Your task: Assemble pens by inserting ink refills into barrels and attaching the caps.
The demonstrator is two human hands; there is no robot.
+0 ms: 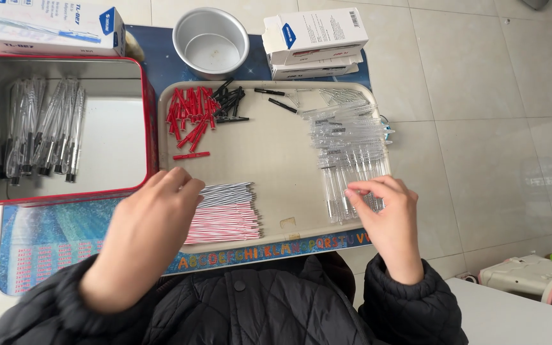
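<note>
My left hand (151,227) reaches over the near left part of a beige tray (276,153), its fingertips at a stack of thin refills (225,214), black ones above red ones. Whether it grips one is hidden by the hand. My right hand (388,214) rests on the near end of a pile of clear pen barrels (349,150) at the tray's right side, fingers curled and pinching at one barrel. Red pen caps (190,115) and black pen tips (228,102) lie at the tray's far left.
A red-rimmed metal tin (129,137) at the left holds several assembled pens (43,131). A round metal bowl (211,41) and white cardboard boxes (314,41) stand behind the tray, another box (46,25) at far left. A colourful mat (46,236) lies underneath.
</note>
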